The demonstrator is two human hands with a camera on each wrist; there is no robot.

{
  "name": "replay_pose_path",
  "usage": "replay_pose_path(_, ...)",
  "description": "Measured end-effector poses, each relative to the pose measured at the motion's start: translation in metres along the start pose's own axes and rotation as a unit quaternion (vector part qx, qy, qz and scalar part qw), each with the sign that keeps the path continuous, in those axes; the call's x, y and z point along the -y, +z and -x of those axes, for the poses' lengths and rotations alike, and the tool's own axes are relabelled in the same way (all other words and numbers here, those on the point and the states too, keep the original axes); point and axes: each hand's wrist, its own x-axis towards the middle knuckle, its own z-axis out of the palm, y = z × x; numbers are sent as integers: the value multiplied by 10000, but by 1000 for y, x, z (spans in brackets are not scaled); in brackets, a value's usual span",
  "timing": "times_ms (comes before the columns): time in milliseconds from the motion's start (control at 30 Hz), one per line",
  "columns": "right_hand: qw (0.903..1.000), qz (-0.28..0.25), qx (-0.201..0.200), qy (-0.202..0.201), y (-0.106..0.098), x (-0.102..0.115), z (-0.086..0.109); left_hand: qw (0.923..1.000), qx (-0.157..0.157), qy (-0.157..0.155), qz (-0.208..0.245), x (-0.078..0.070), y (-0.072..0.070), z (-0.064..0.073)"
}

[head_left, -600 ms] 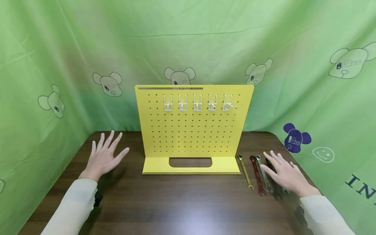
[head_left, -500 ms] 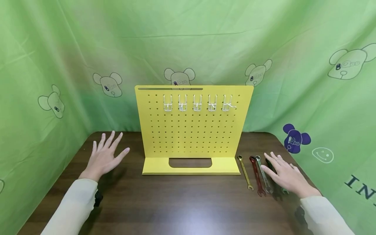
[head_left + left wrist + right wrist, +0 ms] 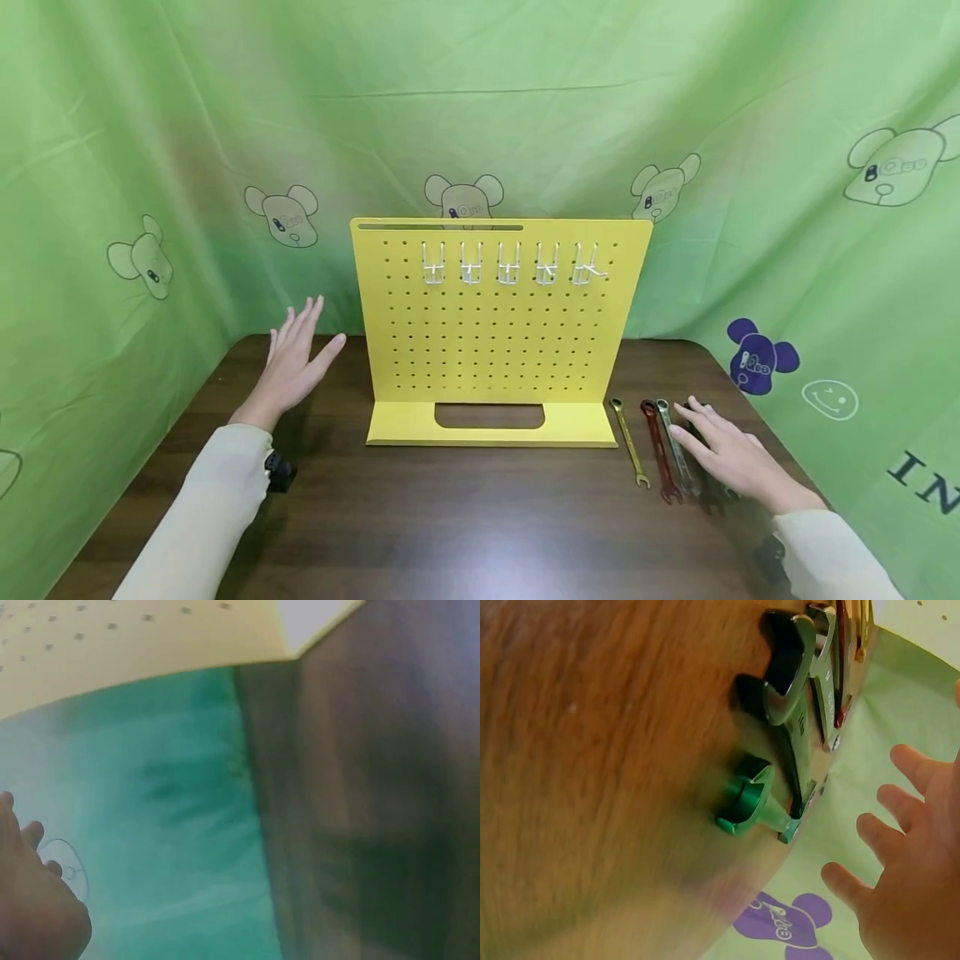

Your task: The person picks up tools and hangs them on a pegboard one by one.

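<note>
My left hand (image 3: 291,371) is raised over the table left of a yellow pegboard (image 3: 491,333), fingers straight, thumb spread, holding nothing. In the left wrist view, part of the hand (image 3: 37,907) shows at the lower left. My right hand (image 3: 731,457), fingers extended, hovers over the wrenches at the right. A gold wrench (image 3: 631,446), a red wrench (image 3: 660,454) and a silver wrench (image 3: 678,450) lie side by side to its left. Beneath it, mostly hidden from the head camera, are a dark wrench (image 3: 799,727) and a green wrench (image 3: 761,806).
Several white wire hooks (image 3: 508,265) hang in a row near the pegboard's top. The board's yellow foot (image 3: 405,425) stands on the dark brown wooden table (image 3: 450,517). Green printed cloth (image 3: 540,108) encloses the back and sides.
My left hand has risen, moved right and forward, and turned thumb-side up. The right hand has barely moved, sinking slightly over the wrenches. The head view has shifted a little.
</note>
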Motion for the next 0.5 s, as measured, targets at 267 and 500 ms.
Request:
replay_pose_path(267, 9991, -396, -39, -164, 1, 5, 0, 9947, 311, -84, 972, -25, -9, -28)
replay_pose_path(500, 9980, -462, -196, -393, 7, 9, -1, 9800, 91, -41, 1990, -51, -16, -53)
